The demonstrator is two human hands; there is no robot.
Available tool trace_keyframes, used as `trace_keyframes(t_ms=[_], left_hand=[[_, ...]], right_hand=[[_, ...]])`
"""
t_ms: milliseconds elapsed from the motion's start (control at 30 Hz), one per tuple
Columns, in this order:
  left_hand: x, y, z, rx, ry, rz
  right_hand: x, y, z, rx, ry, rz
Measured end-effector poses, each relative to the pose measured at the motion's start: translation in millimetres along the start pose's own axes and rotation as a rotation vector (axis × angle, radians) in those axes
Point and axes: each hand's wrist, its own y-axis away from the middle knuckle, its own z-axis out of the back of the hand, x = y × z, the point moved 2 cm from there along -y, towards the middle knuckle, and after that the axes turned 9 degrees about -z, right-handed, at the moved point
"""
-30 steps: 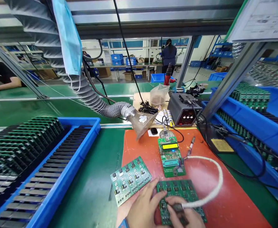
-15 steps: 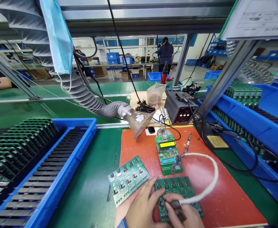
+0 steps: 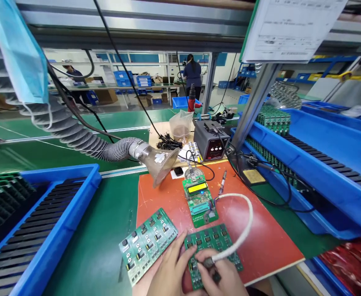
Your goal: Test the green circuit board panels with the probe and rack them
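In the head view, my right hand point(image 3: 221, 273) pinches the dark plug point(image 3: 209, 261) at the end of a white sleeved cable point(image 3: 248, 222). The plug's tip is over the left part of a green circuit board point(image 3: 212, 238); the contact itself is hidden by my fingers. My left hand point(image 3: 171, 267) grips this board along its left edge, with fingertips at the corner and on top. A second circuit board point(image 3: 148, 242) lies tilted to the left, close to my left hand. The cable runs to a green programmer board point(image 3: 200, 201) with a lit yellow display.
An orange mat point(image 3: 269, 242) lies under the boards. A fume hose nozzle point(image 3: 160, 164) hangs over its back left. Blue trays point(image 3: 88, 181) with racked boards flank both sides. Behind stand a soldering station point(image 3: 211, 139) and a pen point(image 3: 222, 182). A person point(image 3: 192, 72) stands farther off.
The camera has turned right, so the whole scene sits farther left. Both hands keep their places on the board and the plug, with no clear movement of their own.
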Motion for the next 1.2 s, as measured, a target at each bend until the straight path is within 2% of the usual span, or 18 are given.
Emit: trace_keyframes(t_ms=[500,733,1200], left_hand=[[-4,0,-0.7,-0.015,0.025,0.047],[-7,-5,0.9,-0.020,0.049,0.036],[-14,-11,9.2,0.006,0.075,0.077]], right_hand=[[8,0,4,-0.022,-0.062,-0.020],[3,3,-7,-0.142,-0.144,-0.088],[6,3,-4,-0.145,-0.186,-0.099]])
